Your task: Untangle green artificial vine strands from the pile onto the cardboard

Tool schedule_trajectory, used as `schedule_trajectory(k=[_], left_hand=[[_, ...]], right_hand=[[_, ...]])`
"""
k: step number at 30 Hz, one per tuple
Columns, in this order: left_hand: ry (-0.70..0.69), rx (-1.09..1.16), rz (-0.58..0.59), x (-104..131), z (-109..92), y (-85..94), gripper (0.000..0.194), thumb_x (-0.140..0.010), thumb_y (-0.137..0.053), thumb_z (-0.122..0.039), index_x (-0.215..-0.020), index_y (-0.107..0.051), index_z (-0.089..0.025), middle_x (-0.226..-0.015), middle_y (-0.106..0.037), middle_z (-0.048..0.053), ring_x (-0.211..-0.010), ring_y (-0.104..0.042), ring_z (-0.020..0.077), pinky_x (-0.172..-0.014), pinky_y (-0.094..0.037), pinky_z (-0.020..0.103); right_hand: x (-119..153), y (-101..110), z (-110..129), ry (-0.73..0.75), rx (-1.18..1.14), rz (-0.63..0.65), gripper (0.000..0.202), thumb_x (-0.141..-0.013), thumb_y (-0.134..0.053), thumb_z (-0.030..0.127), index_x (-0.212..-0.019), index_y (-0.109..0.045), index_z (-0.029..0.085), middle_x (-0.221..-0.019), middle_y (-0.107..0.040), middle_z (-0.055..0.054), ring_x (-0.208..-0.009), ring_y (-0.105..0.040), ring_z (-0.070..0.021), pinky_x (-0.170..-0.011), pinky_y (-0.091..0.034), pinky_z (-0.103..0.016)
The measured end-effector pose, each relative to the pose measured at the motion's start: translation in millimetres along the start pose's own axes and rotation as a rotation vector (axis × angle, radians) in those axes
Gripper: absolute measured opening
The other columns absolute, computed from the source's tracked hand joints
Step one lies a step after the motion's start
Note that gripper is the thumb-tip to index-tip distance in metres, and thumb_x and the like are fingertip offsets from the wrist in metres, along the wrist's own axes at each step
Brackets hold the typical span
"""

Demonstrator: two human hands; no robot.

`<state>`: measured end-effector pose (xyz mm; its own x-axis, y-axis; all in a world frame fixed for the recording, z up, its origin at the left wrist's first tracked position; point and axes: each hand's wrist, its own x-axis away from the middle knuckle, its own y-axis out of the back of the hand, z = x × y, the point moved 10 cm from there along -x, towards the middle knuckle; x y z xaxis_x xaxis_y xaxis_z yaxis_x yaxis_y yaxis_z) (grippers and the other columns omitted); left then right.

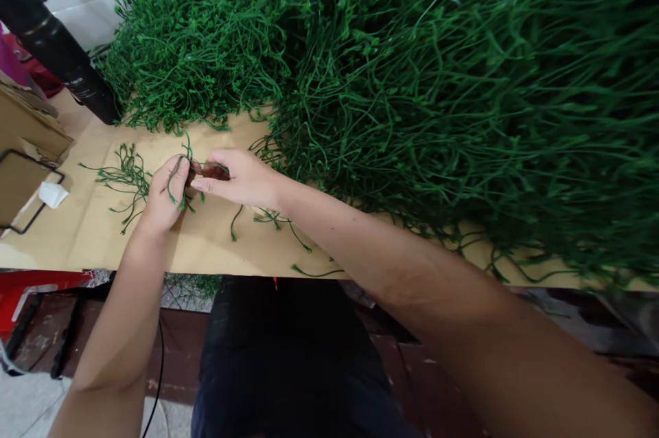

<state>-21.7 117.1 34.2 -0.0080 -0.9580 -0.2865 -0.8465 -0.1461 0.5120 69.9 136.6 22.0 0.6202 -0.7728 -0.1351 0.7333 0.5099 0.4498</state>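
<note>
A small bunch of green plastic stems sticks out to the left of my left hand, which is closed around it. Short stem ends also show on the right side of that hand. My right hand meets the left at the fingertips, its thumb and fingers pinched together by the bunch. Whatever lies between the right fingertips is too small to make out. Several loose green stems lie on the brown paper-covered table below my right wrist.
A huge heap of green stems fills the back and right of the table. At the left stand a black bottle and a cardboard box. A black wire frame with a white piece lies near the left edge.
</note>
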Motion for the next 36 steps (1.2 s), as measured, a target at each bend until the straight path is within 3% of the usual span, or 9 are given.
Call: schedule_trajectory(k=[4, 7, 11, 18, 24, 31, 36], left_hand=[[0.014, -0.015, 0.051, 0, 3, -5.1, 0.024, -0.082, -0.045, -0.04, -0.07, -0.048, -0.02, -0.063, -0.049, 0.001, -0.06, -0.049, 0.0139, -0.055, -0.042, 0.027], [0.004, -0.036, 0.091, -1, 6, -8.4, 0.019, -0.08, -0.047, -0.036, -0.074, -0.054, -0.019, -0.062, -0.047, 0.0, -0.056, -0.045, 0.0125, -0.052, -0.041, 0.026], [0.001, -0.062, 0.116, -1, 12, -11.6, 0.026, -0.084, -0.046, -0.042, -0.077, -0.057, -0.019, -0.062, -0.05, 0.001, -0.054, -0.046, 0.0123, -0.05, -0.04, 0.025], [-0.027, -0.305, -0.059, -4, 22, 5.6, 0.025, -0.083, -0.05, -0.04, -0.082, -0.061, -0.018, -0.081, -0.065, 0.005, -0.08, -0.06, 0.016, -0.071, -0.049, 0.025], [-0.045, -0.378, -0.056, -5, 14, 4.6, 0.031, -0.082, -0.049, -0.041, -0.085, -0.067, -0.016, -0.094, -0.07, 0.009, -0.092, -0.063, 0.0193, -0.087, -0.048, 0.031], [-0.065, -0.45, 0.033, -6, 10, -3.4, 0.037, -0.087, -0.041, -0.041, -0.08, -0.066, -0.015, -0.085, -0.068, 0.008, -0.084, -0.062, 0.0198, -0.079, -0.046, 0.03], [0.009, -0.471, 0.073, -5, 16, -6.9, 0.032, -0.088, -0.037, -0.035, -0.076, -0.062, -0.019, -0.077, -0.066, 0.004, -0.075, -0.059, 0.0176, -0.068, -0.042, 0.028]], right_hand=[[0, 2, -3, -0.039, 0.024, -0.007, 0.02, -0.084, -0.052, 0.018, -0.066, -0.043, 0.016, -0.061, -0.038, 0.006, -0.059, -0.033, -0.0065, -0.06, -0.027, -0.024], [-1, 5, -8, -0.082, -0.125, -0.004, 0.017, -0.086, -0.049, 0.013, -0.069, -0.045, 0.016, -0.062, -0.041, 0.006, -0.061, -0.039, -0.0069, -0.063, -0.032, -0.023], [-2, 5, -17, -0.146, -0.346, -0.002, 0.02, -0.09, -0.043, 0.013, -0.07, -0.047, 0.015, -0.061, -0.047, 0.005, -0.058, -0.042, -0.0053, -0.06, -0.035, -0.02], [-4, 16, -20, -0.146, -0.416, -0.094, 0.025, -0.092, -0.045, 0.017, -0.068, -0.051, 0.013, -0.061, -0.052, 0.003, -0.054, -0.043, -0.0038, -0.056, -0.037, -0.019], [-4, 30, -21, -0.136, -0.435, -0.13, 0.024, -0.09, -0.049, 0.014, -0.067, -0.053, 0.013, -0.062, -0.054, 0.002, -0.054, -0.044, -0.0031, -0.053, -0.035, -0.018], [2, 45, 3, 0.015, -0.289, -0.136, 0.021, -0.087, -0.052, 0.016, -0.067, -0.059, 0.014, -0.065, -0.053, 0.001, -0.065, -0.047, -0.0073, -0.062, -0.037, -0.023], [3, 20, 22, 0.13, -0.316, 0.024, 0.026, -0.091, -0.044, 0.013, -0.066, -0.051, 0.015, -0.063, -0.052, 0.002, -0.061, -0.047, -0.006, -0.062, -0.039, -0.021]])
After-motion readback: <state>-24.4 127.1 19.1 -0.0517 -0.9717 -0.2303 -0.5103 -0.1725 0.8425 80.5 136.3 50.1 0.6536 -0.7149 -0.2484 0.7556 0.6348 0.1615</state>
